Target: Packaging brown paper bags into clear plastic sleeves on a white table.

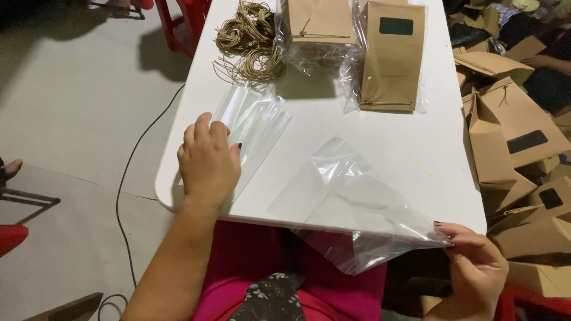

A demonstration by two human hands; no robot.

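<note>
Two hands are engaged: the left hand [208, 163] is pressed flat on a stack of clear bags [253, 125] at centre left, while one clear bag [351, 202] (overhanging the white table [416, 148]) is pinched by the right hand [473, 261] at lower right. Slippery film could slide off the edge.

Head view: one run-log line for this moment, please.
left hand: flat on stack of clear bags | right hand: pinching corner of clear bag | white table: twine, wrapped kraft boxes
</note>
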